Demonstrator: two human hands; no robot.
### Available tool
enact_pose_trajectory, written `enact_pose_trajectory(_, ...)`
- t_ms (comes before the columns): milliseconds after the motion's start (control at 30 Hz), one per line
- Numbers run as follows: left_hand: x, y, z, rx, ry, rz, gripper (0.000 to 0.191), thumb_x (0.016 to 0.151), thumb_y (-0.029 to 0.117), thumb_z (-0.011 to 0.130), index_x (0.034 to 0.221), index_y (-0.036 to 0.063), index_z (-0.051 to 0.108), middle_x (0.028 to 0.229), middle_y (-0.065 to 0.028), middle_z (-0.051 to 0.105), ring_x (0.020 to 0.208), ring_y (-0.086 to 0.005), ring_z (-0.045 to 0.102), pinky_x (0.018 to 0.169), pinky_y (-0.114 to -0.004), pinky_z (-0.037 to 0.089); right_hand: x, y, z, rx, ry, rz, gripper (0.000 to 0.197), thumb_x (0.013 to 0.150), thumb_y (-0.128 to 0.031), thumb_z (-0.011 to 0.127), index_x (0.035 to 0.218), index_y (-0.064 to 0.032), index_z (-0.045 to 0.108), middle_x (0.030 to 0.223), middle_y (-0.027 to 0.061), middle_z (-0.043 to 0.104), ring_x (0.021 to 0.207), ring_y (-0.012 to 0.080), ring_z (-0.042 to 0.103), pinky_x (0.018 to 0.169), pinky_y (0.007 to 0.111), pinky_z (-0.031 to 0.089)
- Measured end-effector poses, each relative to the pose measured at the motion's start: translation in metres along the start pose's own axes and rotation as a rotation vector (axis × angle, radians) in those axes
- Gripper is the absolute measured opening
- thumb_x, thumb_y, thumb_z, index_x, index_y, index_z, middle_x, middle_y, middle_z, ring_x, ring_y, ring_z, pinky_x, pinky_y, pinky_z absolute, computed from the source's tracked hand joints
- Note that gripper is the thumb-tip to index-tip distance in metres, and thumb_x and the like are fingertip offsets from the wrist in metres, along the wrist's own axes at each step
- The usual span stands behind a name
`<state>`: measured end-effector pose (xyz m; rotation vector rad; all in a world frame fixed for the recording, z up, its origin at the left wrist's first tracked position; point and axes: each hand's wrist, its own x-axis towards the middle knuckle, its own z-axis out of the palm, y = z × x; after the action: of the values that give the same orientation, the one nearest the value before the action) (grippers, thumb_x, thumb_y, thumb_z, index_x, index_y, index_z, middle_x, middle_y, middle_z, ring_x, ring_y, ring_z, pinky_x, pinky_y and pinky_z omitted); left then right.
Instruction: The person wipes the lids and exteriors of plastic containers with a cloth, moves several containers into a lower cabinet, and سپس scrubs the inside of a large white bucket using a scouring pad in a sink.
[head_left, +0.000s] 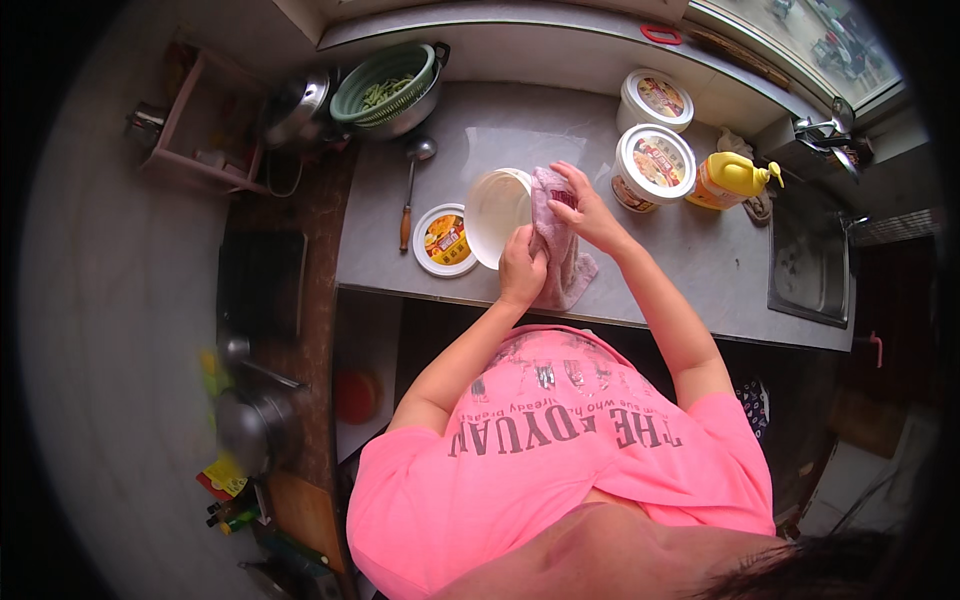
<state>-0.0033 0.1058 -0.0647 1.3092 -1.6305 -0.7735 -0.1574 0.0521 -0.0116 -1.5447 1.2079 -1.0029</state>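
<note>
A white plastic tub (496, 214) without its lid is tipped on its side over the grey counter, its mouth towards the left. My left hand (523, 270) grips the tub at its near right rim, together with a fold of a pink cloth (566, 274). The cloth drapes over the tub's right side and hangs down to the counter. My right hand (585, 210) lies on the cloth's upper part with its fingers bent, pressing it against the tub. A round printed lid (444, 241) lies flat just left of the tub.
A ladle (409, 195) lies left of the lid, below a green colander (384, 90) of green beans. Two lidded tubs (654, 165) (660, 99) and a yellow pump bottle (726, 180) stand at right, before a steel sink (810, 262). The counter's front edge (622, 321) runs before me.
</note>
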Motion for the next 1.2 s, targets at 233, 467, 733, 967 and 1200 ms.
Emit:
enact_pose_trajectory(233, -0.021, -0.029, 0.009, 0.055, 0.040, 0.043, 0.027, 0.077, 0.005, 0.063, 0.102, 0.0010, 0.057, 0.090, -0.0190, 0.061, 0.085, -0.0383, 0.060, 0.074, -0.041, 0.047, -0.044, 0.081, 0.073, -0.167, 0.308, 0.036, 0.041, 0.089, -0.020, 0.058, 0.126, -0.0047, 0.056, 0.143, 0.0162, 0.036, 0.130, 0.0335, 0.034, 0.109, 0.040, 0.027)
enact_pose_trajectory(467, -0.023, -0.044, -0.004, 0.003, -0.038, -0.011, 0.027, 0.076, 0.006, 0.067, 0.101, 0.0014, 0.058, 0.086, -0.0175, 0.062, 0.080, -0.0359, 0.061, 0.071, -0.038, 0.048, 0.005, 0.074, 0.070, 0.019, 0.321, 0.231, 0.040, 0.079, -0.026, 0.069, 0.114, -0.0070, 0.067, 0.128, 0.0161, 0.050, 0.114, 0.0277, 0.049, 0.098, 0.036, 0.040)
enact_pose_trajectory(733, -0.038, -0.026, -0.006, -0.001, -0.188, 0.004, 0.028, 0.074, 0.006, 0.065, 0.101, 0.0056, 0.057, 0.088, -0.0176, 0.060, 0.085, -0.0379, 0.056, 0.075, -0.043, 0.046, 0.030, 0.079, 0.060, -0.026, 0.262, 0.321, 0.034, 0.083, -0.028, 0.064, 0.107, -0.0038, 0.069, 0.122, 0.0168, 0.053, 0.109, 0.0283, 0.054, 0.092, 0.035, 0.044)
enact_pose_trajectory(967, -0.018, -0.037, -0.014, -0.083, -0.090, -0.121, 0.042, 0.079, 0.013, 0.062, 0.116, 0.0004, 0.047, 0.095, -0.0265, 0.061, 0.091, -0.0443, 0.059, 0.077, -0.048, 0.048, -0.019, 0.053, 0.088, 0.052, 0.152, -0.047, 0.029, 0.087, -0.014, 0.063, 0.112, -0.0013, 0.065, 0.117, 0.0134, 0.055, 0.107, 0.0233, 0.053, 0.092, 0.032, 0.043)
enact_pose_trajectory(1200, -0.008, -0.042, -0.019, -0.193, -0.066, -0.108, 0.041, 0.079, 0.014, 0.062, 0.115, 0.0001, 0.051, 0.097, -0.0238, 0.063, 0.092, -0.0410, 0.061, 0.079, -0.043, 0.049, -0.016, 0.043, 0.068, 0.101, 0.258, 0.015, 0.016, 0.081, -0.009, 0.068, 0.095, -0.0022, 0.072, 0.085, 0.0078, 0.062, 0.083, 0.0158, 0.059, 0.074, 0.026, 0.047)
